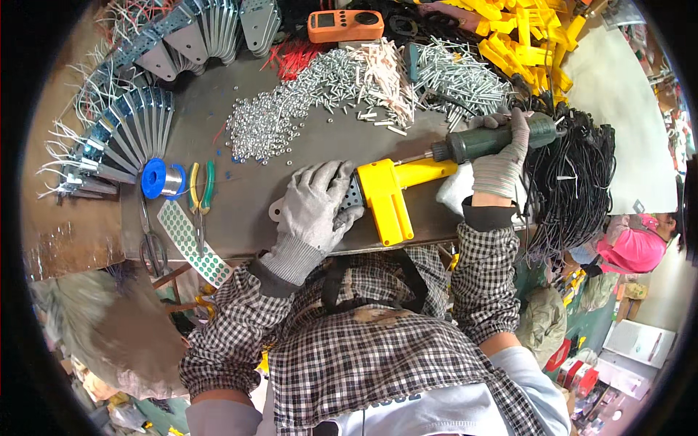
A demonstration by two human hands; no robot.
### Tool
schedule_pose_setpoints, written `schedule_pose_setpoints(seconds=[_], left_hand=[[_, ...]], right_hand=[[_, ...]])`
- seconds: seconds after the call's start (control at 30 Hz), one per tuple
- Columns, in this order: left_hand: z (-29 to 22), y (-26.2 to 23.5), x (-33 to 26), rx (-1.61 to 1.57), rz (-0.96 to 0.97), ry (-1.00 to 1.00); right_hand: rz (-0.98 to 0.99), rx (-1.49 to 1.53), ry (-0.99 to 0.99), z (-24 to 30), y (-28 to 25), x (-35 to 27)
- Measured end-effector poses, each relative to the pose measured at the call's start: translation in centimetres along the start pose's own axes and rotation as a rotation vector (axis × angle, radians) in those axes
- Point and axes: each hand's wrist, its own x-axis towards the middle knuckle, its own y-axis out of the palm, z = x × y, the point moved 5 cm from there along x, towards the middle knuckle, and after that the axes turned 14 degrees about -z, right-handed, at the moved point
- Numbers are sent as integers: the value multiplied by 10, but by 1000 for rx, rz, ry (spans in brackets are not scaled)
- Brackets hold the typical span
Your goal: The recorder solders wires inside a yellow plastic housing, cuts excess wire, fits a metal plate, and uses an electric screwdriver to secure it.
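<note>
My left hand (316, 207), in a grey glove, is closed over a grey metal bracket (275, 210), pressing it near the table's front edge. The bracket's rounded tip shows to the left of the hand, and a perforated part shows at the fingertips. Against its right end lies a yellow plastic housing (385, 203) with an arm reaching right. My gloved right hand (509, 149) is wrapped round a dark green power screwdriver (471, 144), held nearly level. Its bit (414, 158) points left at the top of the yellow housing; whether it touches a screw cannot be made out.
Loose nuts (265, 120), screws (462, 80) and pale sleeves (385, 80) lie in heaps behind. Black cables (574, 182) hang over the right edge. Metal brackets (138, 134) stand left, near a solder spool (161, 179), pliers (202, 187), scissors (151, 247) and a sticker strip (193, 243).
</note>
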Motion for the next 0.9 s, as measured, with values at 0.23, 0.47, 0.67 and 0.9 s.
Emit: schedule_pose_setpoints(seconds=[0.23, 0.47, 0.67, 0.9], left_hand=[[-1, -5, 3, -23, 15, -24], [4, -3, 2, -72, 24, -82], [7, 0, 2, -66, 41, -73], [9, -2, 3, -160, 4, -109]], right_hand=[[24, -7, 34, -8, 3, -2], [-16, -68, 61, -15, 7, -1], [-17, -31, 89, -20, 6, -2], [48, -126, 58, -31, 6, -4]])
